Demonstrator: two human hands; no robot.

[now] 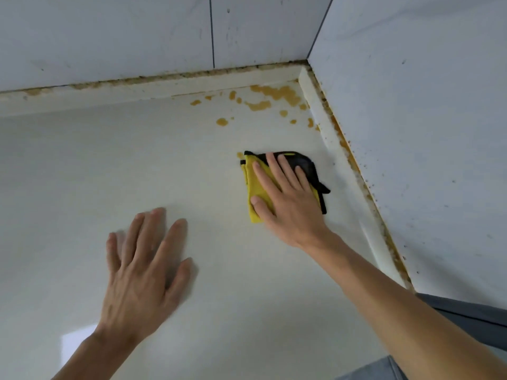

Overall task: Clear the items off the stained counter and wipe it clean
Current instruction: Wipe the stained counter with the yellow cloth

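Note:
A pale glossy counter fills the view. Orange-brown stains spot its far right corner, and one small spot lies just left of the cloth. A folded yellow and black cloth lies flat on the counter, right of centre. My right hand presses down on the cloth with fingers spread flat, covering most of it. My left hand rests palm down on the bare counter at the lower left, fingers apart, holding nothing.
Grey-white tiled walls meet in a corner at the back right. A raised cream ledge with brown grime in its seam runs along both walls. The counter's right end stops at a grey surface at lower right.

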